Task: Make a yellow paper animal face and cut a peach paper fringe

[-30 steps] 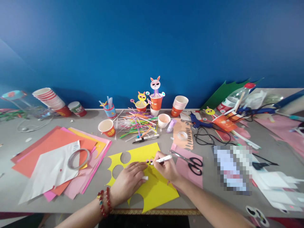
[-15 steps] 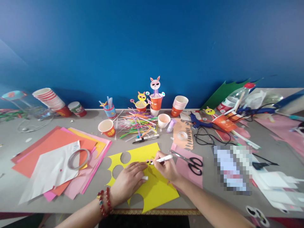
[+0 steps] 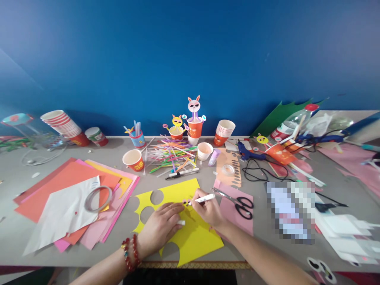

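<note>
My right hand (image 3: 208, 206) pinches a white marker (image 3: 205, 198), its dark tip down at a small pink shape (image 3: 186, 202) with dark spots. That shape lies on a yellow sheet (image 3: 197, 233) that has round holes and scalloped cut edges. My left hand (image 3: 162, 221) rests on the sheet's left part, its fingertips close beside the small shape. From under the left thumb pokes a short white piece (image 3: 181, 223), which looks like the marker's cap. A second marker (image 3: 184, 172) and a black-and-white pen lie just beyond the sheet.
Scissors (image 3: 237, 202) lie on pink paper to the right, near a blue glue gun (image 3: 249, 152) with a looped black cord. Coloured paper sheets (image 3: 68, 182) and a tape roll (image 3: 98, 198) are at left. Straws (image 3: 170, 154), paper cups (image 3: 133, 159) and cup figures (image 3: 194, 126) stand behind.
The marker and the right hand have shifted very slightly. The left hand and the yellow sheet stay in place.
</note>
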Tool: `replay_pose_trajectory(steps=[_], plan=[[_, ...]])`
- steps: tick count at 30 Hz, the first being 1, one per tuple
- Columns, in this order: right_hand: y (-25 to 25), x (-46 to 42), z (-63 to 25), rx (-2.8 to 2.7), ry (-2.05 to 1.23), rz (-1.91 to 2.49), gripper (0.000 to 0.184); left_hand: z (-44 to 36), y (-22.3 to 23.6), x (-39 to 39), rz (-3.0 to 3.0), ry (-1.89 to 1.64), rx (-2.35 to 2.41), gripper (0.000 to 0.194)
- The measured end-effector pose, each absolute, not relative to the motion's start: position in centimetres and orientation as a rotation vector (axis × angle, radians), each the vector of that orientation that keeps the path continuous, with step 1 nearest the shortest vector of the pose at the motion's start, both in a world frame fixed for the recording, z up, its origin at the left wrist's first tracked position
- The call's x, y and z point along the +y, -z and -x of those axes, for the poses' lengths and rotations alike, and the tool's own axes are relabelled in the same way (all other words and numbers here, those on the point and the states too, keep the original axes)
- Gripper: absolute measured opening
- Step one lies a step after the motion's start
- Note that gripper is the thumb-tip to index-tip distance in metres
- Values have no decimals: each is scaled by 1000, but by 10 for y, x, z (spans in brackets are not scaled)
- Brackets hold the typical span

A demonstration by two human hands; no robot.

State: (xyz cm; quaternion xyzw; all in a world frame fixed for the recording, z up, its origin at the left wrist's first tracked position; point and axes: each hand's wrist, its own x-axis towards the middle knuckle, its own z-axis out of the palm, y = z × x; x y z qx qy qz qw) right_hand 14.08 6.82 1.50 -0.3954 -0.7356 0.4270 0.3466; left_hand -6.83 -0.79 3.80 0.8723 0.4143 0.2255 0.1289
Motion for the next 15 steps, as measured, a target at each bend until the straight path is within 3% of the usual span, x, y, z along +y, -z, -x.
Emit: replay_pose_trajectory(steps=[15], plan=[[-18, 68, -141, -1892, -1123, 1015, 20, 68, -39, -7, -2532, -654, 1195, 14]])
